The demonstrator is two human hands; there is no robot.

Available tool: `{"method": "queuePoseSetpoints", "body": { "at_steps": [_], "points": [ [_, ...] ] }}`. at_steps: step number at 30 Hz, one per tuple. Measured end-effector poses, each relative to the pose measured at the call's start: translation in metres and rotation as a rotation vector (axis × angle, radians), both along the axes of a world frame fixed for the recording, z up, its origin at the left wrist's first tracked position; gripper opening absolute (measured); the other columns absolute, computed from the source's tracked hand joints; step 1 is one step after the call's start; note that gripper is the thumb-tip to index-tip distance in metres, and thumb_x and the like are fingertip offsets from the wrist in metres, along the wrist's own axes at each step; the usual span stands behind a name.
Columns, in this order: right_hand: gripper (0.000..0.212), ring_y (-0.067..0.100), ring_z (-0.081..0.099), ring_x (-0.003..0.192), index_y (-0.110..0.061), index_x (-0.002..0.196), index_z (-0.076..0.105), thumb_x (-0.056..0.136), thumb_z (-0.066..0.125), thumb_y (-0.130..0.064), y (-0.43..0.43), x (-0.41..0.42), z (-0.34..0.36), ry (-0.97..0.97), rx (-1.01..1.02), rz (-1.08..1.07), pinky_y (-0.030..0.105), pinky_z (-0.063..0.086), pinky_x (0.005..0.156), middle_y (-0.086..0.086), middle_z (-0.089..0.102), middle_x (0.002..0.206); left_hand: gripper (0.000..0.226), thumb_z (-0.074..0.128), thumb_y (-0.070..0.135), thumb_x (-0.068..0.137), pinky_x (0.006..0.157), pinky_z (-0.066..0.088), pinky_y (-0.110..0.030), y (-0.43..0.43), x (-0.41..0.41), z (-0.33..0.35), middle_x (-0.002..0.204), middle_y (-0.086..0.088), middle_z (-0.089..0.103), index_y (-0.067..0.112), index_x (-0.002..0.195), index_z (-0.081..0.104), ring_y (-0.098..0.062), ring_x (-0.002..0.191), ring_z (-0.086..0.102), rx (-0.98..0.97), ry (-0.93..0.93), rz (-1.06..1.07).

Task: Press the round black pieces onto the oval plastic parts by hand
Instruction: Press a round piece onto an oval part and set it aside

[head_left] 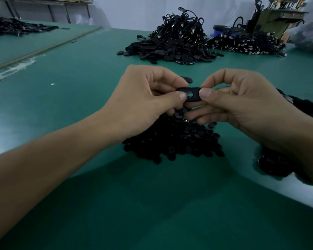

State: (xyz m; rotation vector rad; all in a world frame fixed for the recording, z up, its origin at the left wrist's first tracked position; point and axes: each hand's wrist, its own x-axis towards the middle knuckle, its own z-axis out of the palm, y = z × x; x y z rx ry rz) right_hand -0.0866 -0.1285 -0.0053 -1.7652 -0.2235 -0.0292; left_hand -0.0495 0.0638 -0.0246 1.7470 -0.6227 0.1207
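Together, left hand and right hand pinch one oval plastic part; fingers curled.

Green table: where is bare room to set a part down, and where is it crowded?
Bare mat: left of the left hand to the wooden strip; the near stretch below the pile of round pieces; a band before the far heap. Crowded: under and around the right hand.
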Motion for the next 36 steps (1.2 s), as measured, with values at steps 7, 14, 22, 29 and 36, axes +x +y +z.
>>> {"method": "queuePoseSetpoints", "body": {
  "at_steps": [7,14,22,29,36],
  "points": [
    [0.018,-0.003,0.064,0.063,-0.032,0.084,0.072,0.076,0.068,-0.048,-0.009,0.004,-0.008,-0.249,-0.756,-0.092,0.009,0.045,0.06,-0.017,0.071,0.07,0.016,0.074,0.007,0.088,0.069,0.059,-0.024,0.007,0.009,-0.001,0.071,0.001,0.075,0.023,0.09,0.075,-0.016,0.068,0.071,-0.035,-0.015,0.144],
    [0.004,-0.011,0.059,0.066,-0.032,0.081,0.077,0.084,0.076,-0.03,-0.008,0.005,-0.011,-0.245,-0.858,-0.002,0.002,0.04,0.061,-0.018,0.065,0.062,0.015,0.073,0.005,0.089,0.07,0.06,-0.025,0.007,0.01,-0.003,0.076,0.0,0.077,0.019,0.09,0.075,-0.016,0.075,0.076,-0.055,0.033,0.155],
    [0.013,-0.007,0.063,0.068,-0.034,0.079,0.077,0.077,0.07,-0.045,-0.009,0.003,-0.007,-0.254,-0.839,0.037,0.003,0.042,0.062,-0.025,0.068,0.067,0.017,0.073,0.004,0.088,0.067,0.06,-0.024,0.008,0.01,-0.003,0.075,0.002,0.076,0.02,0.089,0.074,-0.015,0.074,0.076,-0.046,0.053,0.16],
    [0.01,-0.01,0.06,0.067,-0.036,0.08,0.074,0.085,0.076,-0.027,-0.006,0.004,-0.009,-0.255,-0.899,0.039,0.001,0.039,0.06,-0.022,0.065,0.06,0.015,0.074,0.004,0.088,0.066,0.059,-0.022,0.007,0.008,-0.002,0.075,0.002,0.077,0.019,0.09,0.074,-0.014,0.073,0.076,-0.049,0.06,0.14],
    [0.011,-0.006,0.056,0.079,-0.032,0.084,0.061,0.093,0.063,-0.026,-0.004,0.003,-0.011,-0.334,-0.882,-0.039,0.004,0.039,0.067,-0.017,0.062,0.077,0.015,0.074,0.005,0.088,0.067,0.059,-0.023,0.007,0.008,-0.004,0.075,0.001,0.077,0.02,0.09,0.074,-0.015,0.073,0.076,-0.037,0.067,0.133]
  ]
}}
